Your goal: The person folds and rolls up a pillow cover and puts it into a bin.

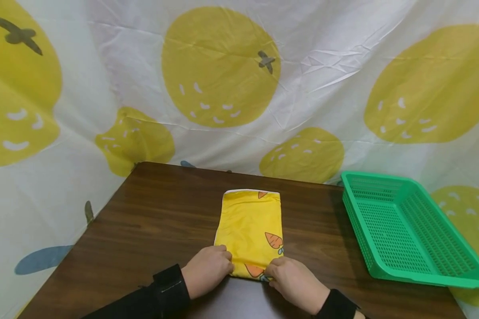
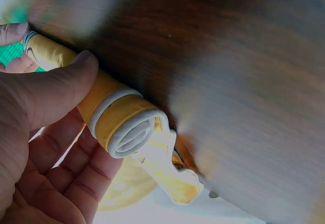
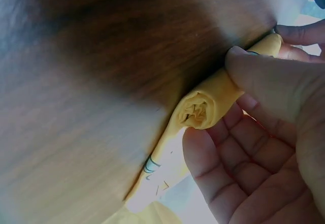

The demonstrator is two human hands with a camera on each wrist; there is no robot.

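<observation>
Two hands are on it together here, one at each side of a bright yellow, carrot-printed fabric cloth lying on the dark brown wood-grain surface! The left hand pinches its end, thumb on one side and fingers curled on the other; the right hand mirrors it, gripping the opposite end between thumb and fingers.

And look at that cloth: a narrow flat panel, with its near edge wound into a snug roll. From the left wrist, what a finish, pale edging coiling round in neat rings; from the right wrist, the end is all yellow, small crumpled folds tucked inside. Orange carrots with blue-grey tops run down the right side, one sitting right by the roll, and a thin white border trims the far edge. Soft wrinkles ripple across the panel.

Well apart to the right sits a green, rectangular, perforated plastic basket; behind, a white fabric backdrop with big yellow fruit.
</observation>
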